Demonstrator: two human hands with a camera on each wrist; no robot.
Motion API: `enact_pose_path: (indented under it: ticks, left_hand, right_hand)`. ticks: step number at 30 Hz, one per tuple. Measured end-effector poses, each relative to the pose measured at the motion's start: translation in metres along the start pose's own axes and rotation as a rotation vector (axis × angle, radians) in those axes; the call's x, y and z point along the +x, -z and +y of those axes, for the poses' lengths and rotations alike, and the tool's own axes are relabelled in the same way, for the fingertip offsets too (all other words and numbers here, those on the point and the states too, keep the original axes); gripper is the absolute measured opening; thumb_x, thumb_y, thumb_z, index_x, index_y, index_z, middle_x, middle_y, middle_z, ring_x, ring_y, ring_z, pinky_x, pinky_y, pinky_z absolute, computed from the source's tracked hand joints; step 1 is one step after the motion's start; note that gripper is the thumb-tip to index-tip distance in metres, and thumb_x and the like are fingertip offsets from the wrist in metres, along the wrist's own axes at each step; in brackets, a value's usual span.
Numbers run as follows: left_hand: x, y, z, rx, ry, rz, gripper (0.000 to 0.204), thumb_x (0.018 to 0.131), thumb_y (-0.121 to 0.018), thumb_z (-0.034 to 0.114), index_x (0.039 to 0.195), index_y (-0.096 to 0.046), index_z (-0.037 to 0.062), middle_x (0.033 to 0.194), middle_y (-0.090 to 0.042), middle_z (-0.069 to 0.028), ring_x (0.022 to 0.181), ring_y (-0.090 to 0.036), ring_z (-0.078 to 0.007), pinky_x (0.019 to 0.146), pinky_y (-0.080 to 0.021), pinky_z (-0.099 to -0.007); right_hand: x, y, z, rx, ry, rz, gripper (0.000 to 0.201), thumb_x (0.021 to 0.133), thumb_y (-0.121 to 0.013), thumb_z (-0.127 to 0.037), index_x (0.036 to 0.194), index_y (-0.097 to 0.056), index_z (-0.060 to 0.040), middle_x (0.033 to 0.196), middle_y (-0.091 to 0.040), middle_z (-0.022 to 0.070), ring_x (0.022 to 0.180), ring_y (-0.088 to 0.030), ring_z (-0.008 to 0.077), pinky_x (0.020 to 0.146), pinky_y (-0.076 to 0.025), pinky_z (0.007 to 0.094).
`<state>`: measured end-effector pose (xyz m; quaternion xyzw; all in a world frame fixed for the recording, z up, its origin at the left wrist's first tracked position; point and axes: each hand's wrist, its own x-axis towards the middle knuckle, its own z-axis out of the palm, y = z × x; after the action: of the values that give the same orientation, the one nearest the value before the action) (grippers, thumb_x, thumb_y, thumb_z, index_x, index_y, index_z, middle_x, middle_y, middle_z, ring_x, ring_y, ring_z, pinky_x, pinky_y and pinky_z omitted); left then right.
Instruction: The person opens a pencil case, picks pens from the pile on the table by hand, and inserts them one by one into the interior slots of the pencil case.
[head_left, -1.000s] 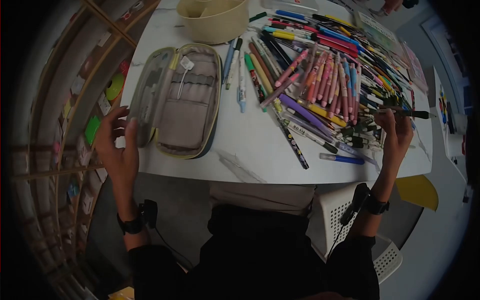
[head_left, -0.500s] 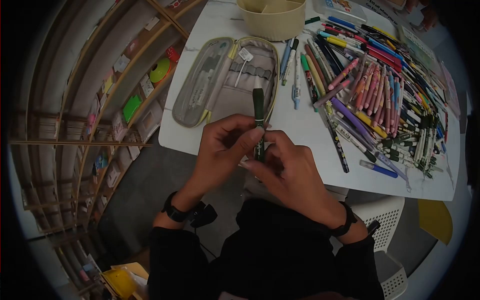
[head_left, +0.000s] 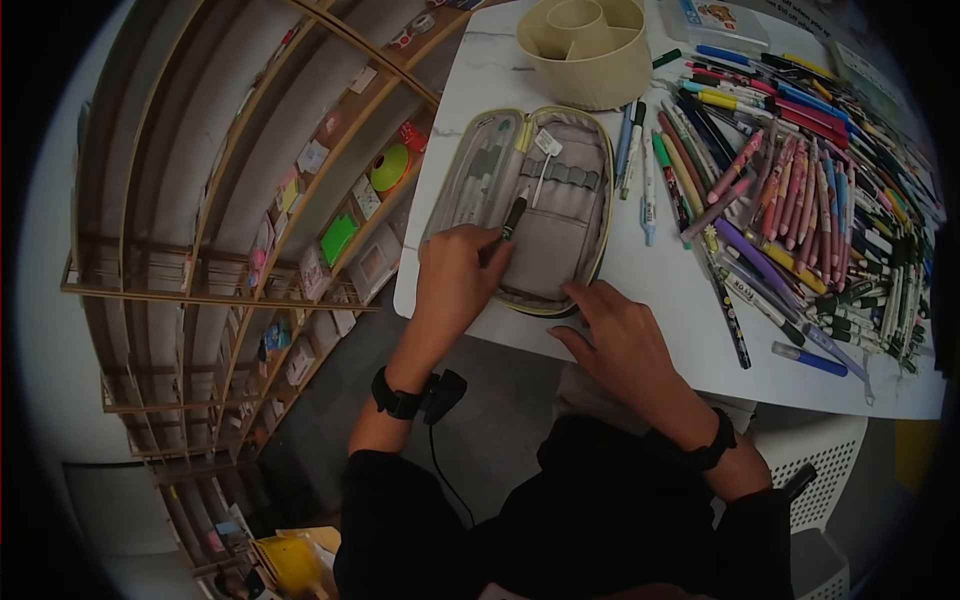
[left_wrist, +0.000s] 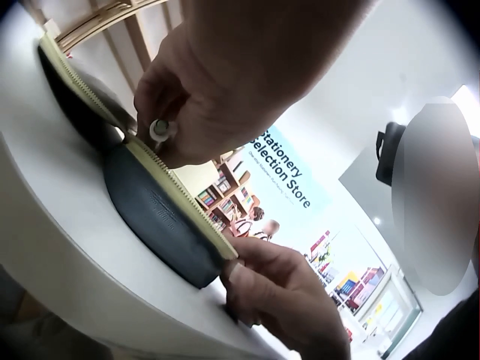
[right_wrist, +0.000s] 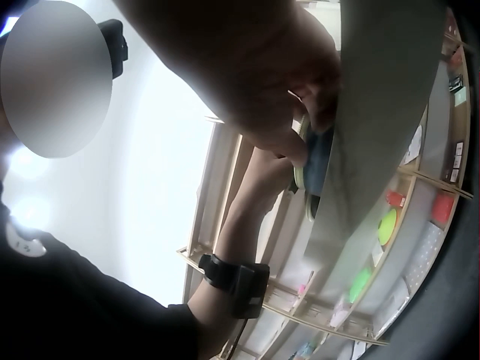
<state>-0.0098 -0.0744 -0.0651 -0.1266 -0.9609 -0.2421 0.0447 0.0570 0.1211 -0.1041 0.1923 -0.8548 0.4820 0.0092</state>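
Green pen juts from pinching left hand, over pencil case right hand grips

Dark green pen, slanted over open pencil case (grey lining, yellow zip), flat on white table

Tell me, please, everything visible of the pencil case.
The pencil case lies open on the white table, near its edge. Its shell looks dark and leathery, edged with a yellow zip; the grey, fabric-like lining has loops, a flat pocket and a white tag. Pens show through its left panel. The right hand pinches its near rim; the left hand holds a pen over it.
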Motion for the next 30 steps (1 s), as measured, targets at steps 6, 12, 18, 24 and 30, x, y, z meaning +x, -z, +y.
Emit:
enact_pose_path:
  ticks: [6,12,18,24,30]
  left_hand:
    - [0.019,-0.014,0.007,0.215,-0.138,0.019,0.015,0.081,-0.068,0.012,0.082,-0.067,-0.0029,0.067,-0.059,-0.0187,0.063,-0.060,-0.0372,0.056,-0.046,-0.0444]
    - [0.017,-0.024,0.010,0.231,-0.177,0.121,0.015,0.081,-0.067,0.012,0.082,-0.066,-0.0031,0.067,-0.057,-0.0185,0.061,-0.059,-0.0371,0.054,-0.046,-0.0444]
    - [-0.002,-0.012,0.015,0.247,-0.075,0.100,0.015,0.079,-0.071,0.010,0.087,-0.069,-0.0030,0.063,-0.057,-0.0154,0.054,-0.059,-0.0285,0.051,-0.044,-0.0359]
    - [0.013,-0.019,0.010,0.239,-0.132,0.100,0.016,0.080,-0.071,0.010,0.087,-0.069,-0.0033,0.063,-0.056,-0.0155,0.054,-0.059,-0.0292,0.052,-0.045,-0.0365]
    - [0.036,-0.032,0.008,0.248,-0.160,0.149,0.013,0.080,-0.068,0.009,0.086,-0.068,-0.0025,0.070,-0.059,-0.0176,0.061,-0.059,-0.0372,0.054,-0.046,-0.0439]
  right_hand:
    - [-0.002,-0.008,0.010,-0.021,0.037,0.026,0.017,0.081,-0.066,-0.010,0.092,-0.058,0.0008,0.081,-0.057,0.0155,0.069,-0.062,0.0342,0.057,-0.050,0.0408]
    - [-0.002,-0.008,0.013,-0.003,0.033,0.022,0.010,0.083,-0.061,-0.008,0.087,-0.058,0.0009,0.080,-0.057,0.0150,0.068,-0.061,0.0337,0.058,-0.050,0.0409]
    - [-0.001,-0.009,0.014,0.045,-0.047,-0.004,0.010,0.085,-0.063,-0.013,0.086,-0.061,-0.0030,0.080,-0.058,0.0118,0.069,-0.061,0.0329,0.061,-0.049,0.0417]
    - [-0.002,-0.008,0.016,0.056,-0.040,0.002,0.009,0.085,-0.063,-0.012,0.086,-0.060,-0.0034,0.079,-0.058,0.0115,0.069,-0.061,0.0326,0.059,-0.049,0.0418]
    - [-0.003,-0.010,0.019,0.052,-0.008,0.002,0.009,0.084,-0.063,-0.011,0.085,-0.060,-0.0029,0.077,-0.056,0.0121,0.067,-0.060,0.0333,0.058,-0.048,0.0421]
